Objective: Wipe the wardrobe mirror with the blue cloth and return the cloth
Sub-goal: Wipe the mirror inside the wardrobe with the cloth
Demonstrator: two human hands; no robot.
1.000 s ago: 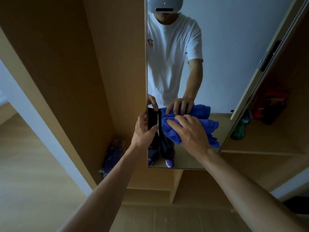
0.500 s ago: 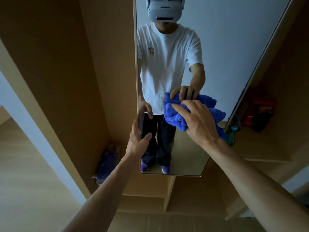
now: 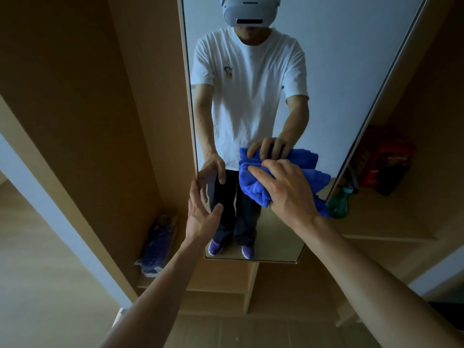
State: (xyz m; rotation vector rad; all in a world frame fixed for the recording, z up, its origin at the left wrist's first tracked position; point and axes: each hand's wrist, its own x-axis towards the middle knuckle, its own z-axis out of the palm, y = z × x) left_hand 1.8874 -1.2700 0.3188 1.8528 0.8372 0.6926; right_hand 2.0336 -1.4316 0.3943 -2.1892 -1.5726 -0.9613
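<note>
Head view. Mirror (image 3: 339, 71): tall wardrobe panel, glass facing the person. Cloth (image 3: 253, 182): blue, bunched, pressed on the glass low and right of centre, probably wadded to make a firm wiping pad. Right hand (image 3: 288, 189): fingers curled over the cloth, gripping it. Left hand (image 3: 200, 214): fingers straight, thumb spread, touching the mirror's left edge, likely to steady the panel.

The right hand (image 3: 288, 192) holds a bunched blue cloth (image 3: 253, 187) against the mirror (image 3: 351, 71); the left hand (image 3: 200, 219) touches its left edge.
</note>
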